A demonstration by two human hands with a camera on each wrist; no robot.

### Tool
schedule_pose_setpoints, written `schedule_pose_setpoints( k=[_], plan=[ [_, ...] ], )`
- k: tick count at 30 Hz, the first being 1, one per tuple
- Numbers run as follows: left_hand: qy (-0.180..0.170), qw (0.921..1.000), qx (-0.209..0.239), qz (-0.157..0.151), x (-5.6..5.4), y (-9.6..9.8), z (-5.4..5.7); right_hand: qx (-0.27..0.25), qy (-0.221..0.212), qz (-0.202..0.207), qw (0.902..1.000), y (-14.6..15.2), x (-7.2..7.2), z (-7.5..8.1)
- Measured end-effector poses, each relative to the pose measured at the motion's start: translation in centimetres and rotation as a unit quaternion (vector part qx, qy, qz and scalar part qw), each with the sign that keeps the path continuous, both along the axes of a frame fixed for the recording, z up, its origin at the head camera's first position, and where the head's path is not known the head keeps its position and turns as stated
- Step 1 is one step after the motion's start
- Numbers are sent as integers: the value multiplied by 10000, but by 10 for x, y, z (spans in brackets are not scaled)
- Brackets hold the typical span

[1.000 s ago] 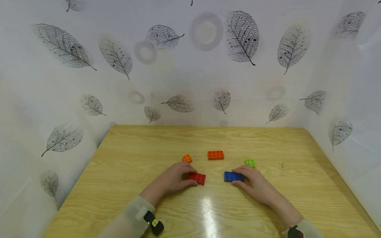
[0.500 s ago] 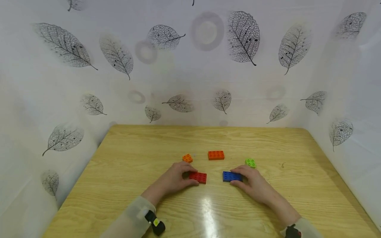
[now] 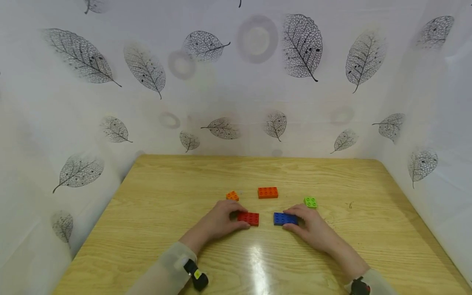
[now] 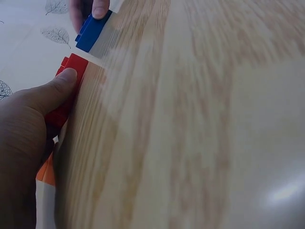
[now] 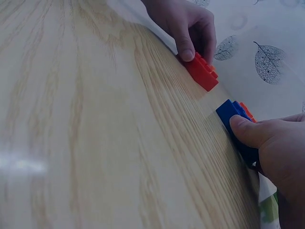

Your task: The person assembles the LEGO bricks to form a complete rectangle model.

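Observation:
Between thumb and fingers, my left hand (image 3: 221, 222) pinches a red toy brick (image 3: 252, 218) by its left end. My right hand (image 3: 312, 226) grips a blue toy brick (image 3: 282, 218) the same way from the right. Both bricks lie studs up on the wooden table, end facing end with a small gap between them. In the left wrist view my thumb presses the near side of the red brick (image 4: 70, 90), the blue brick (image 4: 93, 33) beyond it. The right wrist view has the blue brick (image 5: 233, 121) under my thumb and the red brick (image 5: 202, 74) across the gap.
Behind the hands, a long orange brick (image 3: 268, 192) lies mid-table. A small orange brick (image 3: 232, 196) sits just past the left hand, and a small green brick (image 3: 310, 202) just past the right. A white leaf-print cloth (image 3: 236, 94) surrounds the wooden table (image 3: 177, 176).
The red brick has slid right with my left hand and turned straighter. My right hand has brought the blue brick slightly left, so the gap between them has narrowed.

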State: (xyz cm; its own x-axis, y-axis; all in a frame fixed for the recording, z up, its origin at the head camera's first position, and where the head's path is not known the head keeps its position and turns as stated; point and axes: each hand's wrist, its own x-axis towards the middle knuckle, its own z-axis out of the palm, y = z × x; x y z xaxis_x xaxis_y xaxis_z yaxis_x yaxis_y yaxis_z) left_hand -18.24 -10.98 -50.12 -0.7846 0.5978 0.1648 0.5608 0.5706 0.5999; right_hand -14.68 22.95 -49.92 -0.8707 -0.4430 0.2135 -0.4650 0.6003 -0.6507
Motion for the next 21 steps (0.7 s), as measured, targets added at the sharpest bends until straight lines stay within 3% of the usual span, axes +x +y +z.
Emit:
schedule_pose_setpoints(
  k=[21],
  plan=[
    [-324, 9994, -54, 57, 1, 16, 6, 72, -102, 181, 9998, -14, -3, 3]
  ],
)
